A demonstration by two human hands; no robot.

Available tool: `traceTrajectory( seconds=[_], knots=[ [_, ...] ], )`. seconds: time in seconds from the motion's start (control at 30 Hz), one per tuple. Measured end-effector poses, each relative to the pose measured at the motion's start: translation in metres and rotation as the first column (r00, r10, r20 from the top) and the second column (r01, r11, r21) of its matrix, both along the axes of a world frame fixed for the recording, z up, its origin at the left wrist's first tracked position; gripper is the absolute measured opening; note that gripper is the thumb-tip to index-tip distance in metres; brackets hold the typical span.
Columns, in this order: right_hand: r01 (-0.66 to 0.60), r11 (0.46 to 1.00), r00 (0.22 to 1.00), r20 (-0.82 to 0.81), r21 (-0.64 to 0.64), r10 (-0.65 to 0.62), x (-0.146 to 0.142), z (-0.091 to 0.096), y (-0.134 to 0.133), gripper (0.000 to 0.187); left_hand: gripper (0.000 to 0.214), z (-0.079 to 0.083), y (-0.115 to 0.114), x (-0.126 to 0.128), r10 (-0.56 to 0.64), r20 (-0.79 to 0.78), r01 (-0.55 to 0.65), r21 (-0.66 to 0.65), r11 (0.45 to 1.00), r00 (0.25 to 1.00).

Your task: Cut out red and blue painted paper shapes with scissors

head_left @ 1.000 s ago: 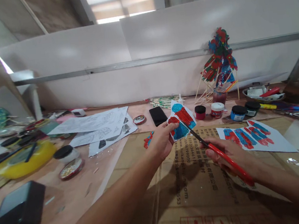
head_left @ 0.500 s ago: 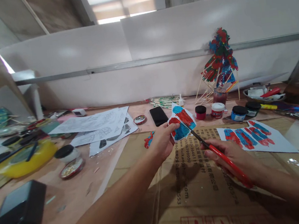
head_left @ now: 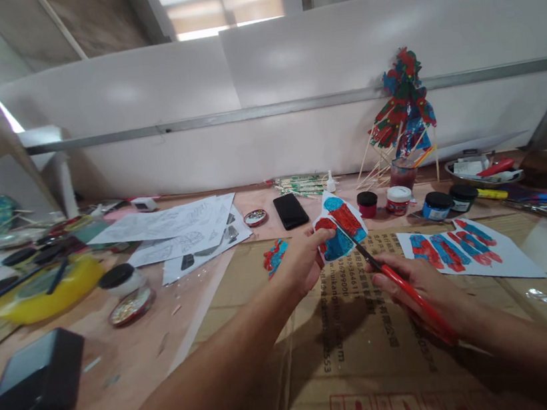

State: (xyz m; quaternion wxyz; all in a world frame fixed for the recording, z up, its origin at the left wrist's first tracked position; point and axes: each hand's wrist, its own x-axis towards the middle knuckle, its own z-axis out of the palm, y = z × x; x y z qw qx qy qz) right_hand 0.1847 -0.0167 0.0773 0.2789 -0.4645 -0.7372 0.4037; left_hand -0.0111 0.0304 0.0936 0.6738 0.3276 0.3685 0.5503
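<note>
My left hand pinches a small paper cutout painted red and blue, held up over the flattened cardboard. My right hand grips red-handled scissors, and their dark blades reach into the cutout's right side. A white sheet with red and blue painted shapes lies flat just right of the scissors. A small painted scrap lies on the cardboard left of my left hand.
Paint jars and a black phone stand behind the cutout. A colourful stick figure leans on the white wall. Line drawings on paper, a yellow dish, tins and a black box fill the left.
Both hands have shifted slightly right with the cutout, which has turned a little. The scissor blades sit a bit deeper in the paper.
</note>
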Motion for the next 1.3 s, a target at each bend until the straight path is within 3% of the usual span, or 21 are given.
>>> traceTrajectory(
  seconds=[0.27, 0.43, 0.57, 0.83, 1.03, 1.13, 1.3],
  knots=[
    [0.003, 0.981, 1.000, -0.028, -0.196, -0.008, 0.000, -0.006, 0.000, 0.038, 0.016, -0.011, 0.001, 0.002, -0.054, -0.023, 0.054, 0.004, 0.999, 0.998],
    [0.025, 1.000, 0.999, -0.021, -0.003, -0.025, -0.002, -0.002, -0.002, 0.027, 0.015, -0.014, -0.001, 0.002, -0.091, -0.017, 0.092, 0.011, 0.996, 0.996],
    [0.064, 0.997, 0.997, 0.046, -0.032, -0.062, -0.004, 0.002, -0.004, 0.029, 0.010, -0.009, -0.002, 0.001, -0.074, -0.024, 0.074, -0.001, 0.997, 0.997],
    [-0.045, 0.998, 0.999, -0.005, 0.038, 0.045, -0.001, 0.003, 0.002, 0.031, 0.007, -0.007, -0.005, 0.004, -0.115, -0.052, 0.113, -0.035, 0.993, 0.992],
    [-0.038, 0.998, 0.999, 0.016, 0.052, 0.037, 0.000, -0.002, 0.007, 0.029, 0.010, -0.006, -0.006, 0.004, -0.109, -0.061, 0.108, -0.030, 0.994, 0.992],
    [-0.014, 1.000, 1.000, 0.016, -0.021, 0.014, -0.001, -0.004, 0.008, 0.029, 0.008, -0.009, -0.004, 0.001, -0.106, -0.054, 0.103, -0.054, 0.993, 0.993],
    [0.056, 0.936, 0.997, -0.038, -0.348, -0.074, -0.002, -0.005, 0.006, 0.034, 0.007, -0.019, 0.001, -0.002, -0.128, -0.086, 0.109, -0.197, 0.974, 0.988]
  ],
)
